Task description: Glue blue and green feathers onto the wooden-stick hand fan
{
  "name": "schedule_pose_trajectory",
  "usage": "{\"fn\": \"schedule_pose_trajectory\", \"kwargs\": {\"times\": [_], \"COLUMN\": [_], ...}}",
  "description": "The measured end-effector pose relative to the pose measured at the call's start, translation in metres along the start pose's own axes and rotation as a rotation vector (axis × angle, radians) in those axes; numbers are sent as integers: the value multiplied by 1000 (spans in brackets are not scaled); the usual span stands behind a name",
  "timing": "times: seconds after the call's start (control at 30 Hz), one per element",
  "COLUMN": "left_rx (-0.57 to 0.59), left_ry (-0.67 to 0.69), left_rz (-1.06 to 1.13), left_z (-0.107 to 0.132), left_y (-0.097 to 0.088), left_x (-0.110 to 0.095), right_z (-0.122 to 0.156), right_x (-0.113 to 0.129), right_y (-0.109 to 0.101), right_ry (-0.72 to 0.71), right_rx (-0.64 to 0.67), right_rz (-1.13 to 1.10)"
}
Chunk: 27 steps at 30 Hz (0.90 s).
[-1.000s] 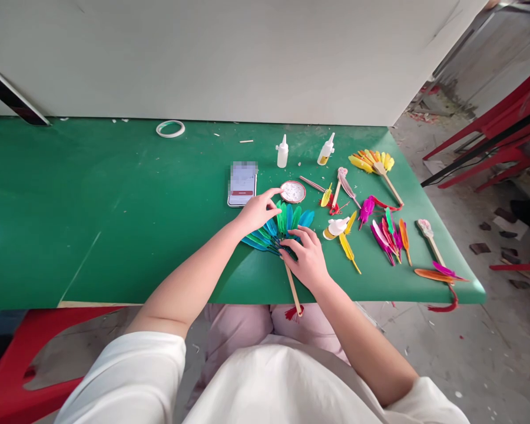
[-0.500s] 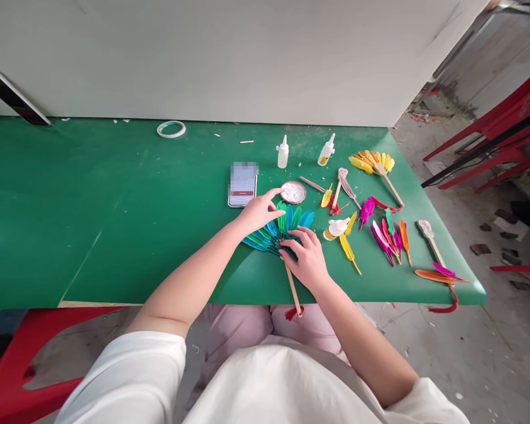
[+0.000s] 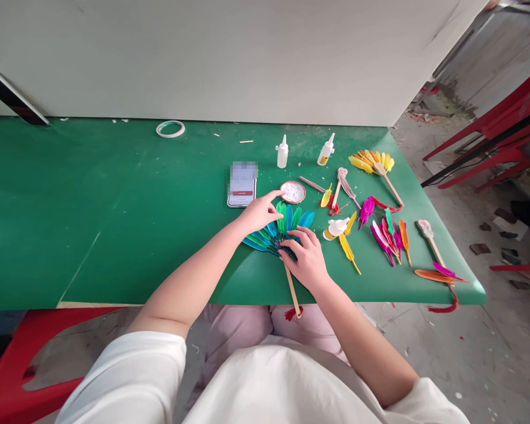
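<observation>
I am, as I judge it, arranging the feathers of a blue-and-green feather fan (image 3: 270, 237) with a slim pale wooden handle (image 3: 292, 290).

My left hand (image 3: 259, 212) is standing open at the fan's far left, index finger pointing toward a red-rimmed round dish of white material (image 3: 293, 192), thumb lying near the green feathers. My right hand (image 3: 308, 256) is curving bent fingers over the feather bases; I cannot tell whether it is pinching anything. The fan is lying between my hands, partly under both, its handle pointing toward me past the green tabletop's edge (image 3: 238, 299). The next move is probably calling for light fingertips and a steady right hand.
</observation>
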State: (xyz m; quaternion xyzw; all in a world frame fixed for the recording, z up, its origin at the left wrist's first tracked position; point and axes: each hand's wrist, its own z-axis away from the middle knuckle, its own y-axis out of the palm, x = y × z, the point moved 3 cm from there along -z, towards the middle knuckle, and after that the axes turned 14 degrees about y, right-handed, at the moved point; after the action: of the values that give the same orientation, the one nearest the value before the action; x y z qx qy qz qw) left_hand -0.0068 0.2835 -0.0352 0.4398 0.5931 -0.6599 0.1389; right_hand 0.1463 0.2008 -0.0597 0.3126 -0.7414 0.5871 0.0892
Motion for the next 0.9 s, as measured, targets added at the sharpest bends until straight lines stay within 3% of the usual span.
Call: {"fn": "schedule_pose_trajectory", "kwargs": {"times": [0.9], "left_rx": [-3], "left_ry": [40], "left_rz": [-25], "left_z": [2], "left_y": [3], "left_x": [1], "right_z": [0], "right_x": [-1], "right_y": [1], "right_ry": [29], "right_rx": [5], "right_rz": [39]}}
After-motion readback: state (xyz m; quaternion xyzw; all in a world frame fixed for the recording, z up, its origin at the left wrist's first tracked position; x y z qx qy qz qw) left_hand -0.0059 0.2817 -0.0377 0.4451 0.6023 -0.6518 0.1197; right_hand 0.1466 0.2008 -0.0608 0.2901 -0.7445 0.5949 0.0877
